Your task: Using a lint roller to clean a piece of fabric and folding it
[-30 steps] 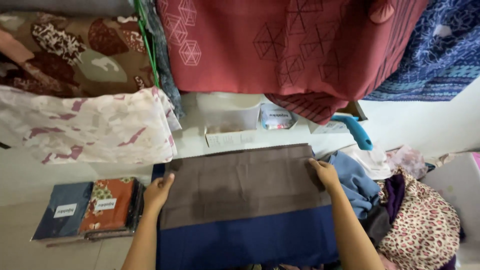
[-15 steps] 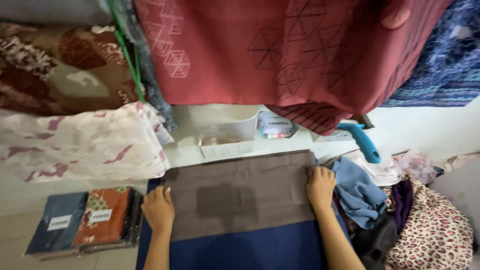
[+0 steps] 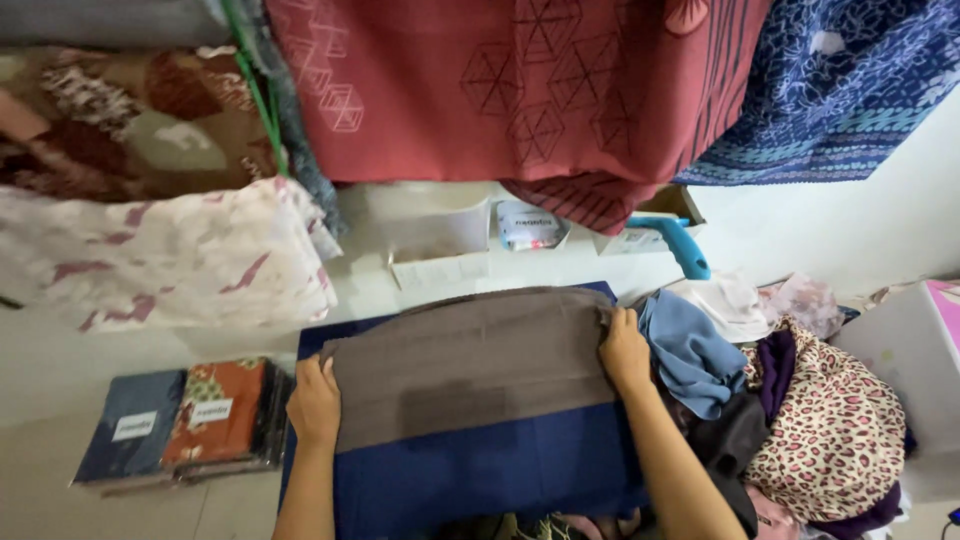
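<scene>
From the head camera I am seeing both hands pressing on a grey-brown cloth (image 3: 470,360) that is lying over a dark blue cloth (image 3: 480,470) in the near middle. The left hand (image 3: 315,400) is gripping its left edge, fingers curled on the fabric; the right hand (image 3: 625,350) is clutching the right edge (fabric bunching there). Packaged fabrics (image 3: 180,420) are lying at the near left, a leopard-print cloth (image 3: 830,420) at the right.
</scene>
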